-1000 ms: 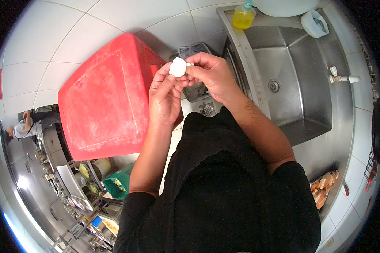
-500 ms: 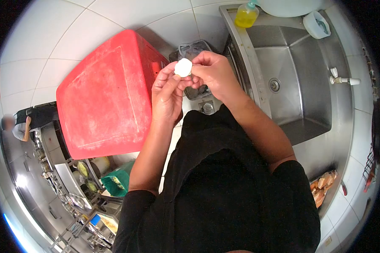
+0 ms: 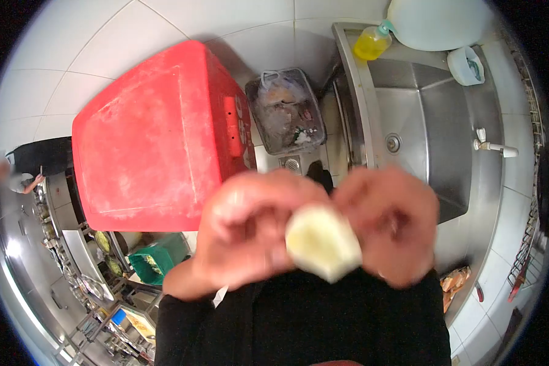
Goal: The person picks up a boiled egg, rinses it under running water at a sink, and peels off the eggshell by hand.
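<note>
A pale, cream-coloured rounded piece (image 3: 323, 242), blurred and close to the camera, is between my two hands. My left hand (image 3: 256, 229) has its fingers curled round the piece's left side. On the right side, my right hand (image 3: 389, 226) is curled with its fingertips against or just beside the piece; motion blur hides the exact contact. Both hands are raised high, in front of my black shirt. What the piece is cannot be made out.
A large red container (image 3: 146, 146) stands left, beside a lined bin (image 3: 287, 113). At right is a steel sink (image 3: 402, 116) with a tap (image 3: 497, 147) and soap bottle (image 3: 372, 44). A green basket (image 3: 158, 259) is lower left. Another person (image 3: 24, 180) is far left.
Both hands have come much nearer to the camera with the pale piece, which now looks far larger. The lined bin, partly covered by my hands before, now shows fully.
</note>
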Available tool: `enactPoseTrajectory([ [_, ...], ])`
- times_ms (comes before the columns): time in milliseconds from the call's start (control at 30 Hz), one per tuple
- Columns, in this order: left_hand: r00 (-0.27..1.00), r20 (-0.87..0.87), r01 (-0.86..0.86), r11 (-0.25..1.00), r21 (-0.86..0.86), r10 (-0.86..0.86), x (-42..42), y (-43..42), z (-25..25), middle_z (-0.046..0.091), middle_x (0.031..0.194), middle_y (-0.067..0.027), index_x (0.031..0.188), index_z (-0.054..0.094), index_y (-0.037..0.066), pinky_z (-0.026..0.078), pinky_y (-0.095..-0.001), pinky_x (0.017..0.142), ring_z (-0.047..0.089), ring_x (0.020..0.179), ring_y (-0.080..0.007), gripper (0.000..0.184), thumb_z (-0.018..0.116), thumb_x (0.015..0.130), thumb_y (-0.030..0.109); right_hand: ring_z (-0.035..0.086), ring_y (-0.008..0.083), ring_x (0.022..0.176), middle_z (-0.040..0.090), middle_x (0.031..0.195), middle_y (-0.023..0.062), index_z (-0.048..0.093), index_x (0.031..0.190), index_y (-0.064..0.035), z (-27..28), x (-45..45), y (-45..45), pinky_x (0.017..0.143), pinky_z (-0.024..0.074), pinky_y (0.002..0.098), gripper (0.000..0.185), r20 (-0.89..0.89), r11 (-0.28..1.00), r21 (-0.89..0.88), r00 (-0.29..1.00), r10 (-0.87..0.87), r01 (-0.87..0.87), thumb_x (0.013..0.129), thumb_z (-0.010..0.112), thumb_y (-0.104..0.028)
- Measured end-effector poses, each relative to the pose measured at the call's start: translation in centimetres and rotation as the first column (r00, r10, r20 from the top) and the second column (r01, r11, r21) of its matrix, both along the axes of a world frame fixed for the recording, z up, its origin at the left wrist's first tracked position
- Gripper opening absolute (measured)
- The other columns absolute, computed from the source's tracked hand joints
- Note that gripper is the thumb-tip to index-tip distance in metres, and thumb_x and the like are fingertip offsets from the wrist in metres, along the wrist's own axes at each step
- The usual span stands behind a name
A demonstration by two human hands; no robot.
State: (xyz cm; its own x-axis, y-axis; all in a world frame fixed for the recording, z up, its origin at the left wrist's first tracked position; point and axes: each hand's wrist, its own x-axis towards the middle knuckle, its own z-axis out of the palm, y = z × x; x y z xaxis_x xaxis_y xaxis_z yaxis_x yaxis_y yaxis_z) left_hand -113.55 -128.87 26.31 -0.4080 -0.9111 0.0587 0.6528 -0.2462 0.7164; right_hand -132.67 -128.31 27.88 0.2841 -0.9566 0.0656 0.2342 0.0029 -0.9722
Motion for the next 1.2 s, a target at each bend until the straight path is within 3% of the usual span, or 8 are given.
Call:
enactPoseTrajectory([
  [100,0.966,-0.215,0.119,0.985,-0.123,-0.143,0.0,-0.1,1.4,0.063,0.105,-0.0284,0.106,0.06,-0.012,0.052,-0.0368,0.082,0.065,0.094,-0.034,0.032,0.072,0.077,-0.002,0.06,0.0251,0.062,0.061,0.078,0.0147,0.063,0.09,-0.0002,2.2,-1.2,-0.5,0.054,0.0487,0.0316,0.012,0.046,0.949,-0.216,0.968,0.247,-0.232,0.079,0.065,-0.007],
  [167,0.946,-0.252,0.191,0.978,-0.082,-0.206,1.0,1.5,2.6,0.061,0.105,-0.0338,0.107,0.061,-0.009,0.055,-0.0373,0.081,0.066,0.094,-0.0365,0.029,0.067,0.08,-0.004,0.059,0.0163,0.053,0.062,0.073,0.0118,0.069,0.076,-0.0051,4.5,-0.1,1.7,0.046,0.0461,0.0228,0.011,0.008,0.997,-0.076,1.0,-0.002,0.002,0.072,0.078,-0.008],
  [200,0.922,-0.192,0.314,0.94,-0.132,-0.335,2.1,0.9,2.9,0.059,0.105,-0.0373,0.114,0.059,-0.004,0.058,-0.0381,0.079,0.067,0.092,-0.038,0.03,0.062,0.084,-0.004,0.061,0.0194,0.059,0.064,0.076,0.0173,0.067,0.082,0.0051,4.4,0.3,0.6,0.046,0.0454,0.0243,0.002,0.184,0.981,-0.189,0.981,0.07,-0.035,0.081,0.068,0.003],
  [300,0.899,-0.356,0.103,0.913,-0.395,-0.256,-0.6,-0.4,0.7,0.061,0.103,-0.0317,0.098,0.064,-0.009,0.055,-0.0287,0.065,0.067,0.076,-0.0283,0.021,0.071,0.084,0.005,0.058,0.0165,0.053,0.063,0.075,0.0177,0.066,0.078,0.0032,4.5,1.1,0.9,0.04,0.0416,0.0201,0.006,0.251,0.979,-0.202,0.967,0.04,0.012,0.08,0.071,0.0],
  [533,0.931,-0.299,0.088,0.926,-0.367,-0.207,0.0,-1.4,1.1,0.062,0.102,-0.031,0.094,0.065,-0.008,0.055,-0.0271,0.063,0.067,0.076,-0.0265,0.018,0.072,0.084,0.005,0.057,0.0167,0.047,0.062,0.072,0.0208,0.065,0.076,0.0058,1.7,2.7,0.5,0.035,0.04,0.0206,0.008,0.371,0.933,-0.344,0.928,0.027,0.11,0.077,0.072,0.001],
  [733,0.983,-0.173,0.053,0.997,-0.052,-0.061,0.8,-0.1,2.7,0.063,0.082,-0.0304,0.091,0.064,-0.013,0.055,-0.0358,0.06,0.066,0.066,-0.0333,0.022,0.055,0.091,0.007,0.058,0.0179,0.048,0.061,0.071,0.0218,0.064,0.077,0.0081,1.2,2.4,0.2,0.034,0.041,0.0219,0.01,0.412,0.969,-0.244,0.909,0.07,0.036,0.076,0.072,0.002],
  [1000,0.9,-0.388,0.132,0.973,-0.188,-0.197,-0.1,-2.0,-0.5,0.062,0.09,-0.0308,0.094,0.063,-0.012,0.055,-0.033,0.062,0.066,0.071,-0.0312,0.02,0.062,0.088,0.007,0.057,0.0171,0.048,0.061,0.073,0.022,0.064,0.079,0.008,-0.6,2.3,-0.4,0.034,0.0415,0.0213,0.011,0.421,0.96,-0.279,0.902,0.1,0.024,0.077,0.072,0.001],
  [1200,0.861,-0.471,0.092,0.969,-0.231,-0.194,-0.8,-2.8,-2.0,0.062,0.097,-0.0311,0.097,0.063,-0.011,0.056,-0.0308,0.063,0.066,0.076,-0.0296,0.021,0.067,0.086,0.007,0.056,0.0133,0.049,0.062,0.076,0.0213,0.064,0.078,0.0034,-2.1,2.6,-2.0,0.036,0.0414,0.019,0.012,0.413,0.952,-0.304,0.906,0.095,0.039,0.085,0.068,-0.006],
])
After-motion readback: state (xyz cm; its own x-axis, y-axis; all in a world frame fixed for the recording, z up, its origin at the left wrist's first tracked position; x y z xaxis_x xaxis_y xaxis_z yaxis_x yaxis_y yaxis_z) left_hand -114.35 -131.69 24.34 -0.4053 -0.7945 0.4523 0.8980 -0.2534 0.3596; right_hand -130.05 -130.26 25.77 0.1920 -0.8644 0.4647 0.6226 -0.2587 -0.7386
